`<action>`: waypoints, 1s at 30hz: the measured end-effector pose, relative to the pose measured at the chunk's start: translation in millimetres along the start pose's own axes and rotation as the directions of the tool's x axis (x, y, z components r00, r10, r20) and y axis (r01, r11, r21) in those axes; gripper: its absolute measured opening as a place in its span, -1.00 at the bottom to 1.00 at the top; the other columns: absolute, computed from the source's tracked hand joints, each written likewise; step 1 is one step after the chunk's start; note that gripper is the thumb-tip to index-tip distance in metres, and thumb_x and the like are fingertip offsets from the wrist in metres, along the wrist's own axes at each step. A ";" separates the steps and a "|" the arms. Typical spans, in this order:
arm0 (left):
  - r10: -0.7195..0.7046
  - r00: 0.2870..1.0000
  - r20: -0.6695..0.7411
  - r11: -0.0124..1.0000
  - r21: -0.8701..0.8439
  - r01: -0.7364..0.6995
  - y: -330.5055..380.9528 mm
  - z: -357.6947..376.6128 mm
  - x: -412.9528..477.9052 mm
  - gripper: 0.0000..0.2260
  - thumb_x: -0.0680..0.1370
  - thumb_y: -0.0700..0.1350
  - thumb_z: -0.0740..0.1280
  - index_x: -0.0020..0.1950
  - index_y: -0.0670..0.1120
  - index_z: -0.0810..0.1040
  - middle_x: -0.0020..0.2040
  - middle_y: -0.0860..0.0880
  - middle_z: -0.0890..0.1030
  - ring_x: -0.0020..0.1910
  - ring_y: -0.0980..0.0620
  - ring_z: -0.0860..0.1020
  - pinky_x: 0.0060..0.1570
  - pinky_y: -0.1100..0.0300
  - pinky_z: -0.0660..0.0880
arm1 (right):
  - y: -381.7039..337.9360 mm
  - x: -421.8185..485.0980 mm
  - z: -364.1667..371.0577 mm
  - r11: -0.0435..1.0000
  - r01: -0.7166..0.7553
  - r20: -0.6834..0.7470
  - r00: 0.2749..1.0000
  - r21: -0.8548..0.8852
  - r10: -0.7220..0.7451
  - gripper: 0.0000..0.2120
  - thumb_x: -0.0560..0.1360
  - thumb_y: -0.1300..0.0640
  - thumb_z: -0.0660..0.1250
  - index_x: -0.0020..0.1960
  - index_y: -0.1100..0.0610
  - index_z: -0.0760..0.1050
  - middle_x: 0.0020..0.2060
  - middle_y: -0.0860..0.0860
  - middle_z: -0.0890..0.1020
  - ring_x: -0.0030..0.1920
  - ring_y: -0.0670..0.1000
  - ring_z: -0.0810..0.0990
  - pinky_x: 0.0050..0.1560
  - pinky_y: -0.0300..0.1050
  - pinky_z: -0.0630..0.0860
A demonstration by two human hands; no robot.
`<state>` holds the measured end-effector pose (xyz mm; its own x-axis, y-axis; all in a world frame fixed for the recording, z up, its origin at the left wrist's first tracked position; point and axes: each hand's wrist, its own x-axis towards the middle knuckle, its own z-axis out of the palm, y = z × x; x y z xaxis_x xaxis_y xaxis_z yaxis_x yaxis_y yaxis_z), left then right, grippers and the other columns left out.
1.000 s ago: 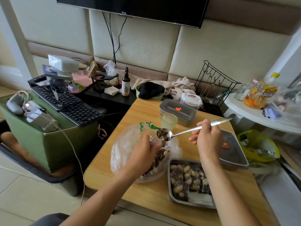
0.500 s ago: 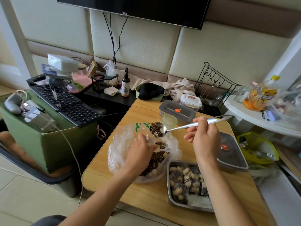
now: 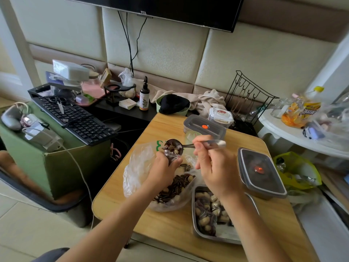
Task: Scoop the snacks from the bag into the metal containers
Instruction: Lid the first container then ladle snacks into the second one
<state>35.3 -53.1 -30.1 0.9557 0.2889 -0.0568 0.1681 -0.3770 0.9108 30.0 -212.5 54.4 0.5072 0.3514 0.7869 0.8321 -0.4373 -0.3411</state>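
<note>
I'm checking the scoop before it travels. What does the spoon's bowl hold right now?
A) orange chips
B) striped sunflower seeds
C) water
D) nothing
B: the spoon, gripped by the right hand above the plastic bag, carries a heap of dark striped sunflower seeds.

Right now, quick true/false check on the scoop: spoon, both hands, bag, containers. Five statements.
1. The spoon carries seeds. True.
2. The right hand holds the spoon's handle. True.
3. The left hand lies flat on the table. False: it grips the plastic bag at its opening.
4. The open metal container is empty. False: it holds snacks.
5. The lidded container to the right of the hands is closed. True.
</note>
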 end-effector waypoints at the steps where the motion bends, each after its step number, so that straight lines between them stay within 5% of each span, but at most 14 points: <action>1: 0.000 1.000 -0.012 1.000 -0.007 0.000 -0.2 -0.1 0.4 -0.63 0.66 0.07 0.32 0.22 -0.19 0.33 -0.08 -0.03 0.53 -0.21 0.10 0.50 -0.31 0.23 0.42 | -0.9 -0.4 -0.1 0.999 0.035 0.007 0.999 -0.027 -0.035 -0.70 0.73 0.12 0.17 0.01 0.23 0.60 -0.24 0.01 0.64 -0.39 -0.08 0.60 -0.32 -0.40 0.46; 5: 0.007 1.000 -0.023 0.999 -0.036 -0.007 -1.5 -0.5 2.4 -0.65 0.67 0.04 0.32 0.22 -0.19 0.32 -0.10 -0.04 0.50 -0.23 0.10 0.47 -0.35 0.28 0.42 | -3.1 -1.2 -1.2 0.993 0.064 -0.085 0.994 -0.103 -0.073 -0.70 0.69 0.17 0.22 -0.07 0.27 0.64 -0.23 -0.03 0.67 -0.36 -0.09 0.58 -0.18 -0.57 0.36; 12: 0.057 0.998 -0.027 0.998 -0.007 -0.057 0.1 -2.6 0.2 -0.68 0.67 0.01 0.32 0.22 -0.17 0.30 -0.02 -0.06 0.46 -0.19 0.11 0.45 -0.35 0.37 0.39 | -0.5 0.8 -8.0 0.993 0.074 -0.133 0.987 -0.095 -0.086 -0.74 0.66 0.21 0.24 -0.09 0.26 0.64 -0.32 0.02 0.65 -0.46 -0.05 0.58 -0.39 -0.23 0.48; 19: 0.091 0.996 -0.004 0.996 0.018 -0.091 1.8 -1.1 -2.8 -0.68 0.66 0.04 0.33 0.20 -0.12 0.29 0.11 -0.10 0.49 0.09 -0.10 0.50 0.13 -0.06 0.50 | -0.6 -0.4 -8.9 0.992 0.091 -0.103 0.990 -0.089 -0.100 -0.71 0.68 0.20 0.22 -0.14 0.24 0.62 -0.32 0.01 0.64 -0.42 -0.04 0.59 -0.34 -0.27 0.47; 25: 0.109 0.994 -0.009 0.994 0.012 -0.109 5.0 -3.5 -5.4 -0.67 0.66 0.04 0.33 0.22 -0.13 0.29 0.11 -0.07 0.47 0.10 -0.09 0.50 0.16 -0.08 0.50 | -2.4 0.1 -9.7 0.990 0.118 -0.116 0.985 -0.084 -0.127 -0.74 0.65 0.24 0.24 -0.16 0.25 0.61 -0.33 0.00 0.63 -0.44 -0.04 0.57 -0.34 -0.30 0.45; 30: 0.109 0.994 0.006 0.994 -0.002 -0.109 6.5 -5.8 -7.4 -0.69 0.66 0.05 0.32 0.21 -0.10 0.28 0.09 -0.07 0.48 0.08 -0.13 0.53 0.14 -0.15 0.53 | 7.3 -2.0 -9.9 0.999 0.028 -0.138 0.990 -0.033 -0.033 -0.58 0.71 0.10 0.19 -0.21 0.26 0.61 -0.33 0.04 0.67 -0.46 -0.05 0.59 -0.43 -0.13 0.50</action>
<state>28.0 -52.6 -21.4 0.9697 0.2411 0.0401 0.0627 -0.4040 0.9126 32.9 -224.6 55.5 0.4438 0.2475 0.8612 0.8382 -0.4545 -0.3014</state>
